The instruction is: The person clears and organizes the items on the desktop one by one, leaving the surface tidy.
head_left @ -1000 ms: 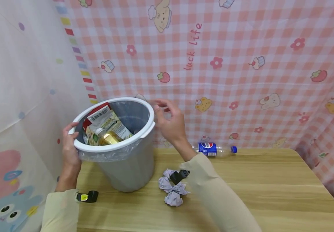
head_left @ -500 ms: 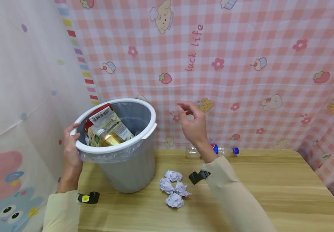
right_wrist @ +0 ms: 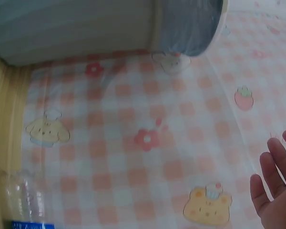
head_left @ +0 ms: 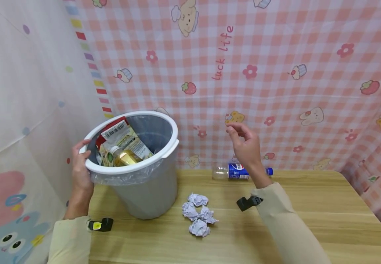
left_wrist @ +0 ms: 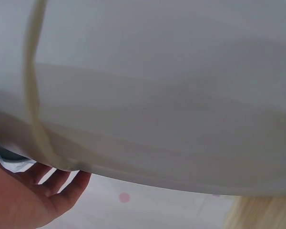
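Observation:
A grey trash can (head_left: 151, 194) with a white rim and a clear liner bag stands at the table's left. My left hand (head_left: 81, 170) grips its rim from the left, thumb over the edge; the left wrist view shows the fingers (left_wrist: 69, 191) against the can's side. Inside lie a bottle of yellow liquid (head_left: 126, 157) and a red-and-white printed package (head_left: 124, 135). My right hand (head_left: 248, 146) hangs in the air, fingers loosely bent and holding nothing. Behind its wrist a clear plastic bottle (head_left: 221, 172) with a blue label lies against the back curtain.
Several crumpled paper balls (head_left: 198, 227) lie on the wooden table (head_left: 296, 220), right of the can. A pink checked curtain (head_left: 276, 44) hangs along the back, and a white printed curtain (head_left: 38, 80) closes off the left side.
My right hand has moved right, away from the can's rim, to in front of the lying bottle. The left hand and the can have stayed in place.

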Tool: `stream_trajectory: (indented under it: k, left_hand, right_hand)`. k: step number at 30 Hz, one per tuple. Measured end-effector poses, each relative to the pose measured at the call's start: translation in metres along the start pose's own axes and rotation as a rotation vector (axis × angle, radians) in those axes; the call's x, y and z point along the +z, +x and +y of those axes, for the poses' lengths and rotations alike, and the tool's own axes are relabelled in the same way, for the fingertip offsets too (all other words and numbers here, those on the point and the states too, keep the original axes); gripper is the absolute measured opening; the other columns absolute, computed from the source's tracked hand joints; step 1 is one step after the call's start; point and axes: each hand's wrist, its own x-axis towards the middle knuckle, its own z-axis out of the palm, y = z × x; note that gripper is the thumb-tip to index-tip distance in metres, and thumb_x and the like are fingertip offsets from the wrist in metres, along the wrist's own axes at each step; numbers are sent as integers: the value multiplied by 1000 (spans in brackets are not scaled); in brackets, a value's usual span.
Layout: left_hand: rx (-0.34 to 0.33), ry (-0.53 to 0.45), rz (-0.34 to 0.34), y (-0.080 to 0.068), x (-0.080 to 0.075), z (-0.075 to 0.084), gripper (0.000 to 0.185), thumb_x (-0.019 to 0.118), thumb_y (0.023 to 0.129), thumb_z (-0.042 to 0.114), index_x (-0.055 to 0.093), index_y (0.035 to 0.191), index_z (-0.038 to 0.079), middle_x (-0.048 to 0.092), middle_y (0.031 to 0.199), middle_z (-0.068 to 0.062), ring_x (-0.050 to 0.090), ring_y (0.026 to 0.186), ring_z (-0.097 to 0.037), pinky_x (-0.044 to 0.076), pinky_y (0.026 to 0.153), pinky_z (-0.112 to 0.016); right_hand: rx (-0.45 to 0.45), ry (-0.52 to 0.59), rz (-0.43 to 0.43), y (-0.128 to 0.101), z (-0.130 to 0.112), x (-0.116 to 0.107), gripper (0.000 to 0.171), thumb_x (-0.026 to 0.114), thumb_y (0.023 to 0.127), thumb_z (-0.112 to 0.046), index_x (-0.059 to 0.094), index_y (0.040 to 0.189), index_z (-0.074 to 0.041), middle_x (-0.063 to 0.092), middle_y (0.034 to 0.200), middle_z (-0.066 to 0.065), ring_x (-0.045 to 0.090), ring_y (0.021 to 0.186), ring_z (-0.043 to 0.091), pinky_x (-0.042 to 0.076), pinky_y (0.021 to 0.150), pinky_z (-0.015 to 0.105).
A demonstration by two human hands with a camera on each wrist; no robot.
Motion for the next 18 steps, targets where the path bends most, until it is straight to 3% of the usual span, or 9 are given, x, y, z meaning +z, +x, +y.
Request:
stream_trajectory:
  k: [6, 10, 18]
  left_hand:
    - [-3, 1, -1, -1, -1, -1, 43, 27, 102, 22, 38, 142, 19, 28, 152, -3, 30, 134, -22, 25, 114, -39]
    - [-2, 26, -3, -2, -1, -2, 43, 27, 102, 23, 37, 143, 19, 28, 153, -4, 30, 134, -22, 25, 114, -39]
    - [2, 24, -7, -1, -1, -1, 42, 27, 102, 25, 37, 143, 21, 28, 153, -4, 32, 132, -22, 28, 113, -41]
  right_hand:
    - [65, -37, 11, -6, 1, -18, 25, 57, 100, -18, 67, 114, 1, 68, 104, 18, 56, 91, 10, 42, 80, 27]
    - [87, -79, 8, -9, 7, -31, 25, 55, 101, -14, 65, 115, 4, 67, 108, 21, 59, 95, 20, 43, 80, 25]
    - [135, -153, 44, -11, 42, -57, 32, 56, 101, -30, 68, 115, -4, 68, 113, 15, 60, 96, 10, 44, 83, 25]
